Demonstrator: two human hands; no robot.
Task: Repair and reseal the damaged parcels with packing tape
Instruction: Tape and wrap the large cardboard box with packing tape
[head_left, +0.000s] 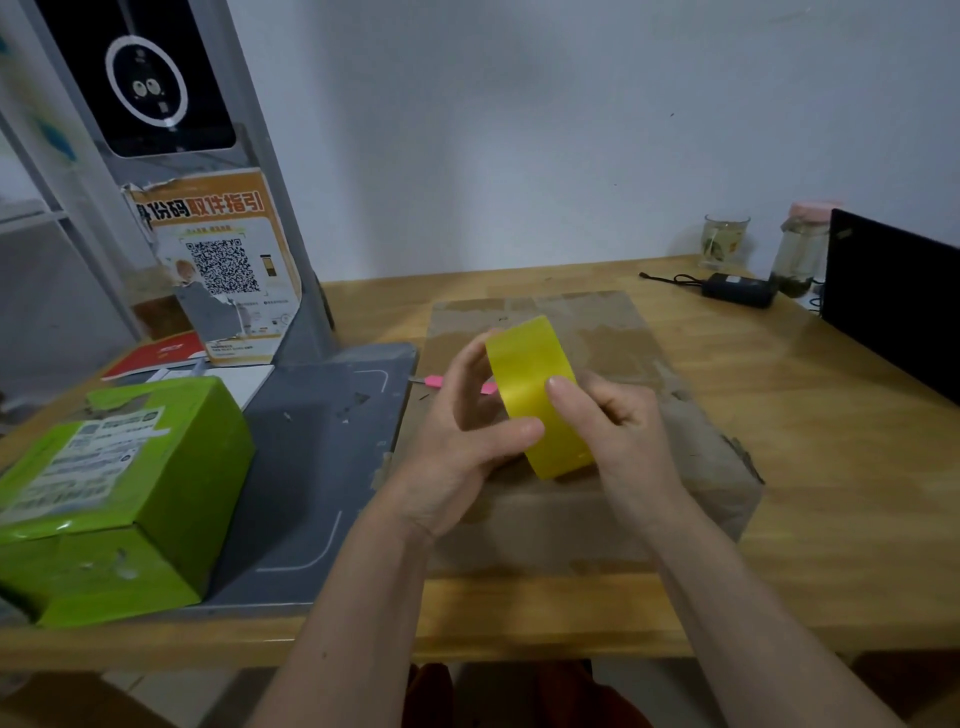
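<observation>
Both hands, left (470, 426) and right (618, 421), grip yellow tape roll (537, 395) above brown parcel (623, 499).

Bare forearms, hands (545, 436), perhaps reddish trousers (571, 691)

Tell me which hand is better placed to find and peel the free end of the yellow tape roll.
Probably the right hand: its thumb lies flat on the outer face of the yellow tape roll, free to feel for the end. The left hand grips the roll's near side, steadying it above the brown parcel.
</observation>
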